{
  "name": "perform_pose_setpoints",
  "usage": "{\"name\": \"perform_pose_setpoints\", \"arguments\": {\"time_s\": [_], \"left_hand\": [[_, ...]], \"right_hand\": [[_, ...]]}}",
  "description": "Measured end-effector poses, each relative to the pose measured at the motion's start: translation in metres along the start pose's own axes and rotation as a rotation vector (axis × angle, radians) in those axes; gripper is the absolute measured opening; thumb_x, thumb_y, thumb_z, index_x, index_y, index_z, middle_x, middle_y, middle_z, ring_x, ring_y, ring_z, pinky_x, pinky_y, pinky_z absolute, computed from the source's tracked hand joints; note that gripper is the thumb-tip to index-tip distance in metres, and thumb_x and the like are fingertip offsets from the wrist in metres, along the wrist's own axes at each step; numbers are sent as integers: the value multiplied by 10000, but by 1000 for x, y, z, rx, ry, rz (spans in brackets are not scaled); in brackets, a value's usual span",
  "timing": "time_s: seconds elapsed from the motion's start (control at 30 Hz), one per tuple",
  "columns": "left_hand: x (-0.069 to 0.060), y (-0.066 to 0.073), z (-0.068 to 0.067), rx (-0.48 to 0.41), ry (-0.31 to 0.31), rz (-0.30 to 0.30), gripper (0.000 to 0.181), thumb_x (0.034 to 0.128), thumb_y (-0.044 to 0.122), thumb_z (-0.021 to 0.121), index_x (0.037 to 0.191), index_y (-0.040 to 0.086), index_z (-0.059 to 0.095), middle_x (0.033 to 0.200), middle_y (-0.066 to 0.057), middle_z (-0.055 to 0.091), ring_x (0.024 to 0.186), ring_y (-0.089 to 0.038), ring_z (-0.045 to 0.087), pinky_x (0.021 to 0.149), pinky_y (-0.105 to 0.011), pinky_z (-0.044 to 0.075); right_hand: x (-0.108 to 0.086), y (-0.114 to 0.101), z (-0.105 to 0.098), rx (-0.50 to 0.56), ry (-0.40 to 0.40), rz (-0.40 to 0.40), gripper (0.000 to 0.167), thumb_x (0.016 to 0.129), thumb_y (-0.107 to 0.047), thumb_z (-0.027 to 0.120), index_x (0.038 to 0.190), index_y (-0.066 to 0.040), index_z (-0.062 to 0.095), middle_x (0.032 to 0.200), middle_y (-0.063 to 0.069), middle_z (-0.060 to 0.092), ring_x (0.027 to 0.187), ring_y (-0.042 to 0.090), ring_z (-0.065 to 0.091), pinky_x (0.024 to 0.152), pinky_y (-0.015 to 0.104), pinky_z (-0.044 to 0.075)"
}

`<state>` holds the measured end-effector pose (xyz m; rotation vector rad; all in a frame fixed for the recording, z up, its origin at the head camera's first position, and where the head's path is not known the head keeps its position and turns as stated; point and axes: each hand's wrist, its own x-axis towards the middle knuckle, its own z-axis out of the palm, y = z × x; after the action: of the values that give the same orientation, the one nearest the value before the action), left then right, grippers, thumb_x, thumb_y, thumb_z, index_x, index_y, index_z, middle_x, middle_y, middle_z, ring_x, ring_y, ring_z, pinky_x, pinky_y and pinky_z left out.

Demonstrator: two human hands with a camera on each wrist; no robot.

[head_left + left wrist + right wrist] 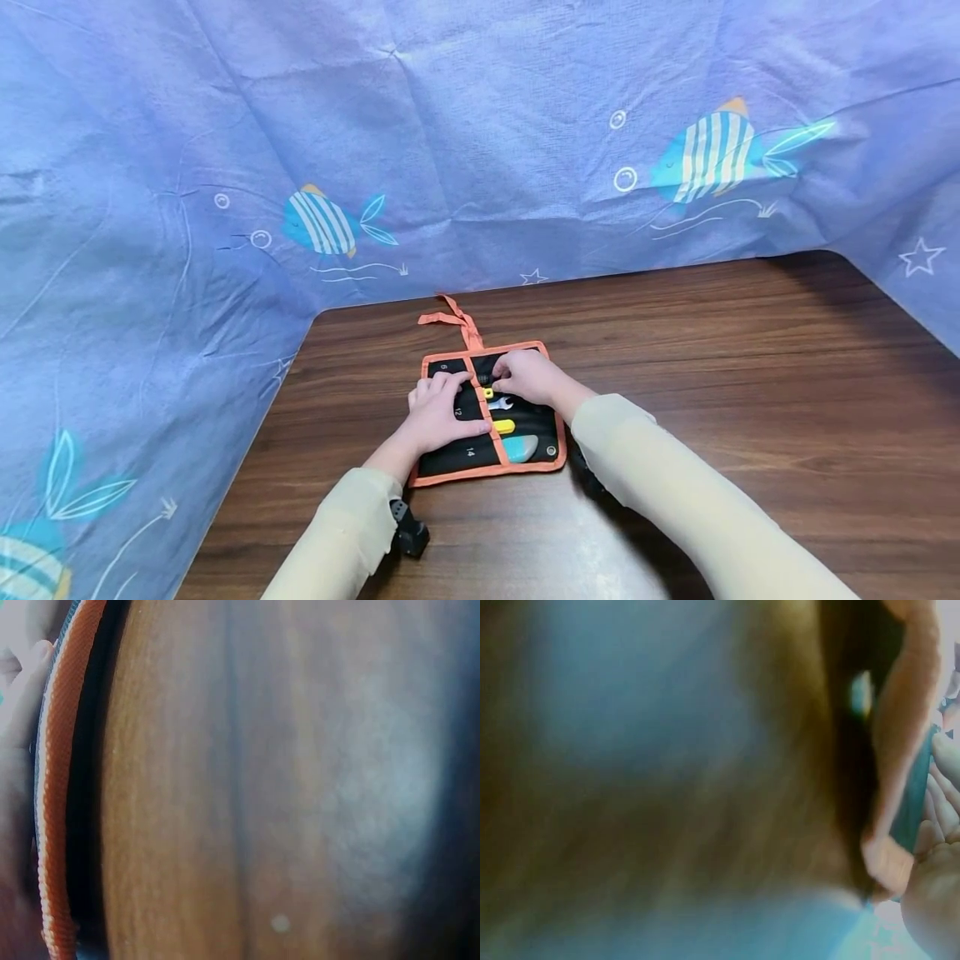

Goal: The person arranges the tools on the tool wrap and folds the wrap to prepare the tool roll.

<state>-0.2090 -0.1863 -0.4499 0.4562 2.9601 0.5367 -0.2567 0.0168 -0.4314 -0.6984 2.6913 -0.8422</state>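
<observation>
A black tool roll with orange edging (487,472) lies unrolled on the table. My left hand (435,412) rests spread on its left half, fingertips and thumb beside the orange pocket band (484,408). On the right half, my right hand (529,379) pinches a small black ribbed piece (483,379) at the upper pocket; its full shape is hidden. Below it, a small yellow piece (488,392), an open-ended wrench (501,403), a yellow handle (504,426) and a teal and grey tool end (522,448) stick out of the pockets. The right wrist view is mostly blurred.
Orange tie straps (459,320) trail from the roll's far edge. The brown wooden table (720,358) extends widely to the right. A blue fish-patterned cloth (480,150) hangs behind and at the sides. A black wrist device (408,529) sits under the left forearm.
</observation>
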Motion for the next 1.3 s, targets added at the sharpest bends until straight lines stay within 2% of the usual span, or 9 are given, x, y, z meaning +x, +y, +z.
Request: {"name": "perform_pose_setpoints", "arguments": {"time_s": [0.2, 0.6, 0.87, 1.03, 1.3], "left_hand": [[0, 0, 0, 9, 1, -2, 893, 696, 732, 611, 1416, 261, 371, 1346, -64, 397, 1161, -304, 293, 982, -522, 182], [1, 4, -1, 10, -11, -5, 907, 690, 749, 598, 1417, 257, 370, 1353, -59, 400, 1169, -306, 302, 984, -523, 191], [-3, 1, -2, 20, 37, 23, 847, 717, 721, 601, 1396, 249, 413, 1302, -49, 431, 1127, -283, 326, 971, -528, 211], [-5, 1, -3, 26, 41, 40, 839, 728, 708, 603, 1399, 239, 417, 1286, -58, 434, 1112, -284, 334, 966, -531, 219], [-11, 1, -7, 31, 42, 52, 801, 753, 668, 614, 1390, 216, 436, 1226, -46, 449, 1072, -260, 339, 936, -502, 254]], "right_hand": [[-8, 6, -4, 8, -5, 17, 246, 899, -259, 639, 1095, -114, 674, 1012, -3, 666, 919, 121, 611, 843, 358, 466], [-26, 20, -15, 8, 36, 25, 256, 884, -253, 657, 1088, -99, 673, 979, -7, 667, 905, 126, 604, 840, 366, 465], [-38, 32, -18, -14, 73, -18, 218, 869, -239, 673, 1032, -94, 677, 929, -19, 668, 879, 133, 603, 821, 372, 461], [-46, 36, -19, -12, 108, -46, 204, 857, -234, 686, 1012, -103, 678, 887, -46, 662, 829, 101, 595, 794, 355, 463], [-54, 32, -19, -4, 88, -92, 175, 859, -242, 687, 991, -127, 675, 827, -90, 616, 785, 74, 566, 771, 339, 454]]}}
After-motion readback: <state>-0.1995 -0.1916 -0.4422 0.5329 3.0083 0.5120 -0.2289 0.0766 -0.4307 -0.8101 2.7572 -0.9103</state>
